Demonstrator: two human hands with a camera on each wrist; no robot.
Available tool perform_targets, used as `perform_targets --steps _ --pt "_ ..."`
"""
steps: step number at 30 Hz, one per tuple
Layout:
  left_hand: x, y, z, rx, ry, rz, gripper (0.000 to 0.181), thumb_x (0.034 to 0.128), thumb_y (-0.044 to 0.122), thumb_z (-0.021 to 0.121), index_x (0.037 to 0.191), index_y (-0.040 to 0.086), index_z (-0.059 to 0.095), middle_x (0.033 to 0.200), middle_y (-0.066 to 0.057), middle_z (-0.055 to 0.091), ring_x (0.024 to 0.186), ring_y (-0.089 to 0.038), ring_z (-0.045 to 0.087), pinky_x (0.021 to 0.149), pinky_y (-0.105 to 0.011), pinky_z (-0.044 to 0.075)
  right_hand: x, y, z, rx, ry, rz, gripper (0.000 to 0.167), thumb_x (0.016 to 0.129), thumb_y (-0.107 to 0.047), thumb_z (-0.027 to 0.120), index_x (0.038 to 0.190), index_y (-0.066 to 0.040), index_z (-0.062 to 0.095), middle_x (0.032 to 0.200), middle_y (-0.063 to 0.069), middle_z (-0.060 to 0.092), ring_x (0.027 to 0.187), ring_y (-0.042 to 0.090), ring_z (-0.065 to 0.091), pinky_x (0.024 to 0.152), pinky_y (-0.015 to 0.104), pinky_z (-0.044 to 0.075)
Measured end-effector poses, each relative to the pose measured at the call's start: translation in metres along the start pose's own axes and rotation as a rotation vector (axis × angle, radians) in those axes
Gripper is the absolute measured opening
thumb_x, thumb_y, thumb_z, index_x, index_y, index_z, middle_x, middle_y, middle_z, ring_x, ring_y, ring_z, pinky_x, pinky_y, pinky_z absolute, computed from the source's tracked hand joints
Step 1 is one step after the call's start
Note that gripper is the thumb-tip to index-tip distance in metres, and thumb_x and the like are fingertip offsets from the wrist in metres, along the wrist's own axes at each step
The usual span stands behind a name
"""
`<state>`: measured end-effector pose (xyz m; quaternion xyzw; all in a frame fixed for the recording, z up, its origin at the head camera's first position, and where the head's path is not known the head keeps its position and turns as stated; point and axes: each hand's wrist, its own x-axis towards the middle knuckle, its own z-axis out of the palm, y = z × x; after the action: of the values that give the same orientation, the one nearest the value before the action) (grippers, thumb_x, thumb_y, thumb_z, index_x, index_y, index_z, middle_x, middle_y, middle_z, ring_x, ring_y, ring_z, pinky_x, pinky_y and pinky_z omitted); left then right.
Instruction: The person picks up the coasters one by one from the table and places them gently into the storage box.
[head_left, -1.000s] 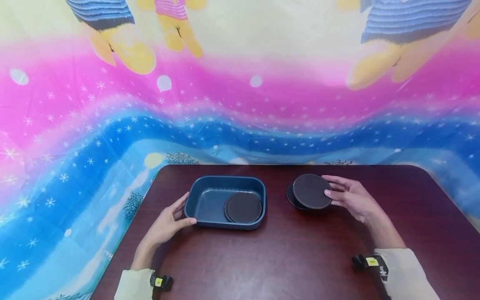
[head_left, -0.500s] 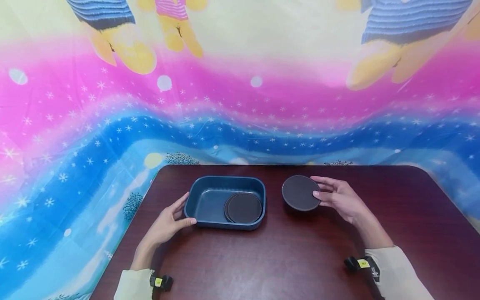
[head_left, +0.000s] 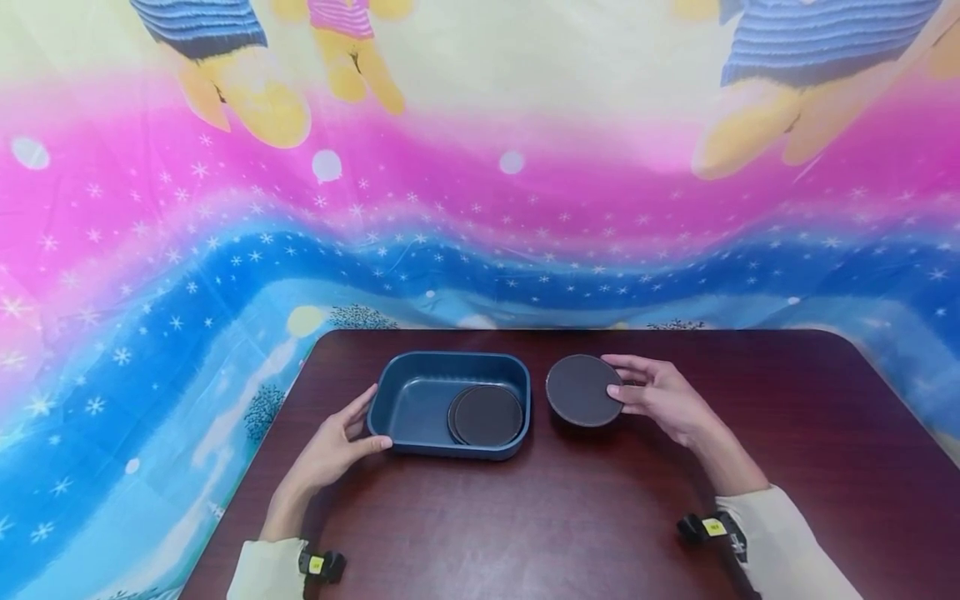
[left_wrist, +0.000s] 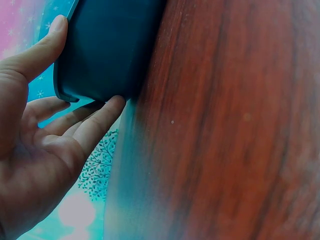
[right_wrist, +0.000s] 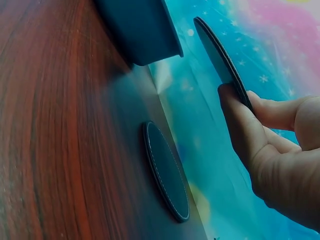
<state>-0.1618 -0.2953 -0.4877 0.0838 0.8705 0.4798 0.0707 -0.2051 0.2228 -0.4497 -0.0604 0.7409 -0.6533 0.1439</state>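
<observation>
A dark round coaster [head_left: 583,390] is pinched at its right edge between the thumb and fingers of my right hand [head_left: 667,402], raised above the table. In the right wrist view, a second coaster [right_wrist: 167,172] with a stitched edge lies flat on the table, below the held one. My left hand [head_left: 333,446] holds the left end of a blue rectangular container [head_left: 390,417], thumb at the near rim and fingers along the outer side. Inside the container, at its right, overlapping coasters [head_left: 489,415] lie flat; at least two show.
The dark red wooden table [head_left: 480,533] extends to both sides and toward me. Behind it hangs a printed cloth [head_left: 480,208] with snowflakes. A black wrist device [head_left: 708,527] sits at my right cuff, and another wrist device [head_left: 322,567] at my left.
My right hand has carried the held coaster left toward the container, from over the lying coaster's right side to beyond it. My left hand and the container have stayed put.
</observation>
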Motion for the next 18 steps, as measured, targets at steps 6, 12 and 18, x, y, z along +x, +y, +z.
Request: perform_targets --steps 6,12,18 --pt "0.000 0.000 0.000 -0.003 -0.003 0.002 0.095 0.0970 0.026 0.082 0.172 0.015 0.026 0.170 -0.024 0.040 0.151 -0.048 0.048 0.112 -0.054 0.054 0.003 -0.001 0.007 -0.016 -0.006 0.016 0.068 0.103 -0.008 0.072 0.163 0.001 0.041 0.143 0.030 0.060 0.095 0.009 0.078 0.087 0.026 0.065" --pt "0.000 0.001 -0.001 -0.002 -0.005 0.005 0.095 0.0972 0.026 0.082 0.172 0.016 0.025 0.171 -0.024 0.040 0.151 -0.047 0.047 0.112 -0.054 0.054 0.006 -0.003 0.015 -0.015 -0.013 0.011 0.067 0.103 -0.007 0.071 0.163 0.001 0.042 0.145 0.032 0.058 0.095 0.008 0.078 0.087 0.026 0.065" --pt "0.000 0.001 0.000 0.000 -0.001 -0.003 0.094 0.0973 0.024 0.082 0.172 0.016 0.026 0.170 -0.024 0.040 0.151 -0.048 0.047 0.112 -0.054 0.054 0.010 -0.005 0.024 -0.013 -0.020 0.014 0.066 0.103 -0.008 0.071 0.162 0.000 0.043 0.142 0.028 0.062 0.095 0.008 0.078 0.086 0.026 0.064"
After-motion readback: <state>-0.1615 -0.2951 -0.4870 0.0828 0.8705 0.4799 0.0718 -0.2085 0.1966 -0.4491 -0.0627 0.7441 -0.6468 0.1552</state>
